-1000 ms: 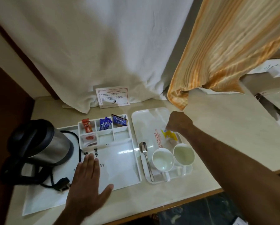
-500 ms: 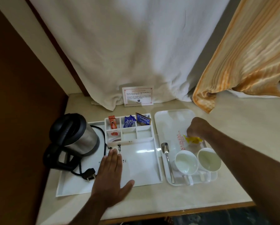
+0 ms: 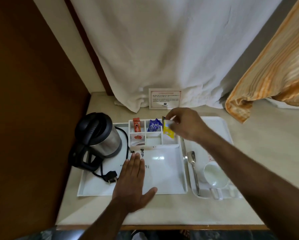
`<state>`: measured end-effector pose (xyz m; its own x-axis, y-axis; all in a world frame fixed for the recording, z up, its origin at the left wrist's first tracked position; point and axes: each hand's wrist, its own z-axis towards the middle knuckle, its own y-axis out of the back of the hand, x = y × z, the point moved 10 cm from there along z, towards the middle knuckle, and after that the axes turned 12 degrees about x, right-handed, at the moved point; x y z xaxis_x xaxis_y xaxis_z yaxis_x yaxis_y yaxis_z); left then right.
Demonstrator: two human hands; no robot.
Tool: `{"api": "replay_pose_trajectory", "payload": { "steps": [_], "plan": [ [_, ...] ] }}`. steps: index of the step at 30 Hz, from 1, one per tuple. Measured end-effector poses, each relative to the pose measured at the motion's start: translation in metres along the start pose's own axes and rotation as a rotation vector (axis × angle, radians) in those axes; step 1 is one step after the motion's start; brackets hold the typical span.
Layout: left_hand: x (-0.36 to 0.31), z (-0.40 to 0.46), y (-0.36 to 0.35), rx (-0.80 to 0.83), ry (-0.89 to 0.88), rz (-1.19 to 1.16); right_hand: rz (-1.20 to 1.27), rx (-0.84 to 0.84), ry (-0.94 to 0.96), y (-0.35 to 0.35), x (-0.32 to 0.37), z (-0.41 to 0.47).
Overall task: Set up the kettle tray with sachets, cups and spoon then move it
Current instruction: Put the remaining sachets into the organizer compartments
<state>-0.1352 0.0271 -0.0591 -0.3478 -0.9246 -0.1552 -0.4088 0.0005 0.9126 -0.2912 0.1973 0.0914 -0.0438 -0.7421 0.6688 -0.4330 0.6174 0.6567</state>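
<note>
Right hand (image 3: 185,125) pinching yellow sachet (image 3: 168,129) over compartments, kettle (image 3: 100,134) left

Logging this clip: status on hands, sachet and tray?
Right hand pinching yellow sachet over white compartment tray's right-hand sachet slots. Left hand flat on tray floor. Nothing in the way.

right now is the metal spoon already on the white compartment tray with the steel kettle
No, the metal spoon lies on the separate clear tray to the right, beside the white cup, not on the white compartment tray that holds the steel kettle.
</note>
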Motion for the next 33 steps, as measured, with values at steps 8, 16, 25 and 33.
{"api": "replay_pose_trajectory", "payload": {
  "steps": [8, 16, 25, 33],
  "plan": [
    [-0.001, -0.001, 0.002, 0.009, -0.012, -0.021, -0.466, 0.035, 0.037, -0.082, 0.035, 0.033],
    [0.000, -0.001, 0.002, 0.071, 0.006, -0.051, -0.654, 0.002, 0.090, -0.087, 0.035, 0.034],
    [0.001, 0.001, -0.001, 0.072, 0.011, -0.050, -0.733, 0.116, 0.376, -0.121, 0.072, 0.027],
    [0.001, 0.001, -0.001, 0.041, 0.013, -0.034, -0.733, 0.184, 0.285, -0.116, 0.078, 0.061]
  ]
}}
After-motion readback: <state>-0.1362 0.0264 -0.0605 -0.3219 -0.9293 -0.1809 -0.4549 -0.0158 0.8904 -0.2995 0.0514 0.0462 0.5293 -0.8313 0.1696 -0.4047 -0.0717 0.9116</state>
